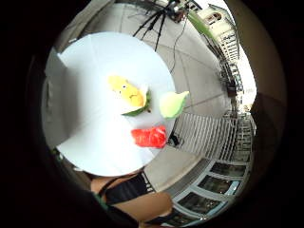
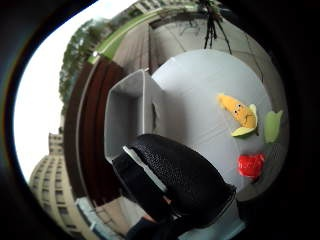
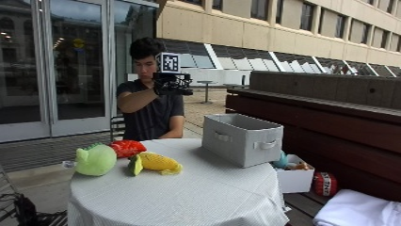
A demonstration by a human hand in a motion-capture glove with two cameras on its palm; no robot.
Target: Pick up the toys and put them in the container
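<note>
Hovering high at upper centre, the hand [image 3: 168, 84] holds nothing, its fingers unclear; 3 toys [image 3: 128, 160] await the container [image 3: 241, 139].

3 plush toys [image 3: 128, 159] on table, apart from gray container [image 3: 242, 138].

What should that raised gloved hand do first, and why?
Probably lower toward the toys. The gloved right hand is held up in the air above the round table and carries nothing, while the yellow corn toy, red toy and green toy all lie outside the grey container.
</note>
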